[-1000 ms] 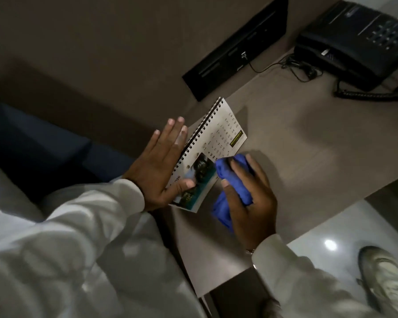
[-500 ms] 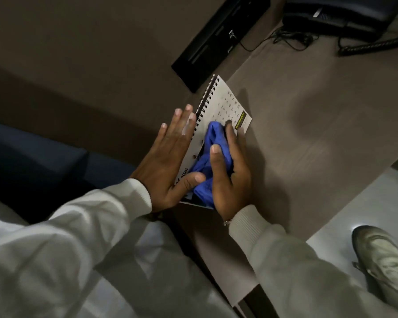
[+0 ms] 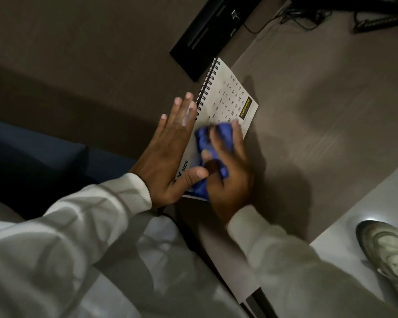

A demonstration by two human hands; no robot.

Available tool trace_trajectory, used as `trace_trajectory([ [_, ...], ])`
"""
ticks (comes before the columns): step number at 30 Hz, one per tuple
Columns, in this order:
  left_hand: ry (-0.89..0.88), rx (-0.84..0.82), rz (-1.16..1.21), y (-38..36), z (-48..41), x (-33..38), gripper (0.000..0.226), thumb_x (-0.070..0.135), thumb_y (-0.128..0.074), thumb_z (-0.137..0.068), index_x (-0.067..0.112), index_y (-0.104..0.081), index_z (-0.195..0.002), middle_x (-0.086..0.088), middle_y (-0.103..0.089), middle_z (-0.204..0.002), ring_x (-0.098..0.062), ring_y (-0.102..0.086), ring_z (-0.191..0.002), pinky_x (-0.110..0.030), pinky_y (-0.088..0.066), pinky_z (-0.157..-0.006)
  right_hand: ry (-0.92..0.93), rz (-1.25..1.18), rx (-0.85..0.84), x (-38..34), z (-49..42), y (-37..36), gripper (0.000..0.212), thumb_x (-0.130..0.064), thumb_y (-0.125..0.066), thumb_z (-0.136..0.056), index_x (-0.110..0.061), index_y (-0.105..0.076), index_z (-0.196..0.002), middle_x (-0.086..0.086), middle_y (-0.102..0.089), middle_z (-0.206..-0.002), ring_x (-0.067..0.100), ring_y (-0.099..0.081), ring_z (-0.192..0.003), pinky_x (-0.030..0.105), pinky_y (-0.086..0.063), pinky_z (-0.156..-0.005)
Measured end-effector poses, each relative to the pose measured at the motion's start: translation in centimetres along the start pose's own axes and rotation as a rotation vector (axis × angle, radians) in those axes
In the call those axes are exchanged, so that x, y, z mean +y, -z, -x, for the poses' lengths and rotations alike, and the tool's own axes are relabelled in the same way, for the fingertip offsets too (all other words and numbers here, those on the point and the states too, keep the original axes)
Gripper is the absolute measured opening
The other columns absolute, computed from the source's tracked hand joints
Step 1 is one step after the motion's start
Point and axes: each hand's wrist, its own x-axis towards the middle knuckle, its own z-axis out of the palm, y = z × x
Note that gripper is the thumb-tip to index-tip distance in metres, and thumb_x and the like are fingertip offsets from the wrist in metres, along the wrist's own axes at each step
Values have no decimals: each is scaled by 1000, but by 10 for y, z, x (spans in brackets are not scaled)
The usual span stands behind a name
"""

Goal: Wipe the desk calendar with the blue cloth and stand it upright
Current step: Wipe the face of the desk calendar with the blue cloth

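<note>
A white spiral-bound desk calendar lies flat on the brown desk, its black wire binding along the left edge. My left hand rests flat with fingers spread beside the binding, its thumb pressing the calendar's lower left corner. My right hand is closed over a bunched blue cloth, pressing it on the lower half of the page. The cloth and both hands hide the calendar's picture part.
A black flat device leans against the wall behind the calendar, with cables and a coiled phone cord at the top right. The desk's front edge runs diagonally at the lower right. A shoe stands on the pale floor beyond it.
My right hand moved the cloth from beside the calendar's right edge onto the page, then slid it back down toward the near edge. The left hand kept holding the calendar.
</note>
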Motion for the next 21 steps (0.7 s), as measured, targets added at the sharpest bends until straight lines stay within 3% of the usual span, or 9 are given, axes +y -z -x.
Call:
trace_trajectory([
  [1, -1, -3, -2, 0, 0, 0, 98, 69, -18, -87, 0, 4, -152, -19, 8, -164, -28, 13, -154, -56, -1, -123, -32, 1, 25, -1, -16, 2, 51, -17, -51, -97, -38, -30, -139, 15, -25, -161, 27, -22, -151, 12, -21, -119],
  [2, -1, -4, -4, 0, 0, 1, 98, 70, -18, -87, -1, 4, -152, -19, 9, -164, -28, 13, -153, -57, -1, -123, -71, -16, 61, -2, -32, 5, 46, -19, -52, -97, -32, -36, -139, 14, -27, -161, 27, -26, -150, 13, -26, -118],
  [5, 4, 2, -3, 0, 0, 1, 99, 69, -20, -87, -1, 3, -153, -19, 8, -165, -27, 13, -154, -56, 0, -123, -124, -34, 150, -1, -64, 16, 41, -24, -58, -95, -22, -52, -136, 10, -34, -159, 24, -34, -146, 37, -43, -113],
  [7, 7, 6, 3, -1, 0, 1, 98, 69, -20, -87, -1, 3, -153, -19, 8, -165, -26, 13, -154, -55, 0, -123, -131, 12, 119, -1, -60, 20, 40, -32, -55, -95, -28, -51, -135, 6, -36, -158, 24, -38, -145, 42, -46, -110],
  [9, 3, 8, 4, -1, -1, 0, 98, 68, -20, -87, -1, 3, -153, -19, 8, -165, -27, 12, -154, -55, -1, -123, -103, 49, 32, 0, -37, 19, 42, -34, -50, -96, -32, -46, -138, 6, -33, -160, 24, -33, -147, 46, -42, -114],
  [12, -13, 17, 9, -1, -1, 0, 96, 67, -20, -88, 0, 3, -152, -18, 8, -164, -28, 11, -154, -55, -3, -123, 30, 75, -96, 5, 14, 12, 45, -19, -52, -96, -26, -45, -140, 15, -36, -156, 29, -31, -148, 49, -36, -117],
  [15, -17, 20, 28, -2, -1, -2, 96, 67, -22, -88, 0, 3, -153, -16, 8, -165, -27, 12, -154, -55, -2, -123, 75, 155, -219, 4, 54, 4, 47, -28, -47, -99, -33, -36, -144, 12, -31, -159, 28, -26, -150, 48, -34, -118],
  [17, -18, 20, 37, -3, -2, -3, 96, 67, -22, -88, 0, 3, -153, -16, 8, -165, -27, 11, -154, -56, -3, -123, 94, 194, -222, 5, 56, 3, 44, -31, -45, -99, -32, -37, -143, 12, -29, -160, 28, -25, -151, 48, -34, -118],
  [21, -22, 21, 52, -4, -1, -4, 96, 66, -24, -89, 0, 2, -153, -18, 6, -165, -27, 10, -154, -55, -4, -123, 133, 92, -99, 6, 6, 8, 42, -14, -52, -95, -22, -47, -135, 20, -40, -153, 32, -32, -147, 49, -34, -118],
])
